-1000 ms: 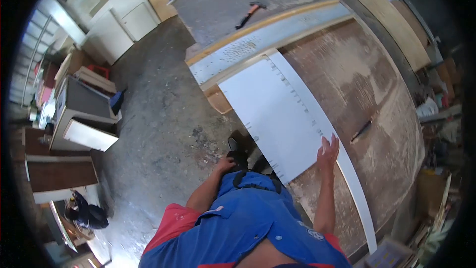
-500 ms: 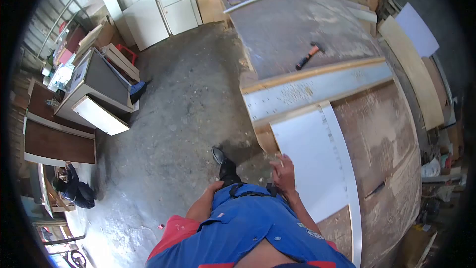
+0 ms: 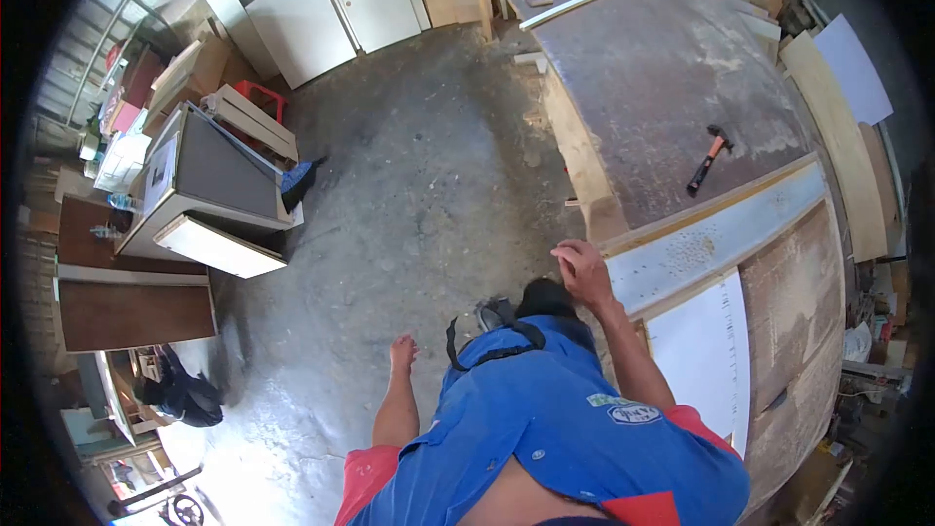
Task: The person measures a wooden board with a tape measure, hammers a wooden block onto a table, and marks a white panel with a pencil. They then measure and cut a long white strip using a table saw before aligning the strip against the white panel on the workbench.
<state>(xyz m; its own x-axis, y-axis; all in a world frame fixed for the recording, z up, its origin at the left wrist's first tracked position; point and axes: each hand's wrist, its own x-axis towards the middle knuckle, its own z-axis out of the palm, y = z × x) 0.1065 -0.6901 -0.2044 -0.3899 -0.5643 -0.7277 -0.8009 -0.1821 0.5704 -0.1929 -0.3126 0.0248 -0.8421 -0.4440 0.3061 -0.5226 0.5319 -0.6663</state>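
My left hand (image 3: 402, 351) hangs over the concrete floor beside my body, fingers loosely apart, with nothing seen in it. My right hand (image 3: 584, 275) is raised near the corner of the workbench, its fingers curled together; whatever they may hold is too small to make out. Nearest to it is a long pale panel (image 3: 672, 261) with a wooden edge strip and a patch of small loose bits on top. Below that lies a white sheet (image 3: 693, 351) on the bench. Farther up the bench rests a hammer (image 3: 709, 158) with an orange and black handle.
The brown workbench (image 3: 643, 68) carries a curved white strip (image 3: 577, 5). A grey cabinet (image 3: 229, 180) with a white panel (image 3: 219, 245) stands at left. White boards (image 3: 302, 24) lean at the back. Another person (image 3: 180, 390) crouches at lower left.
My body has moved forward along the bench. My left hand has come away from my thigh. My right hand has moved up from beside the white sheet to the bench corner.
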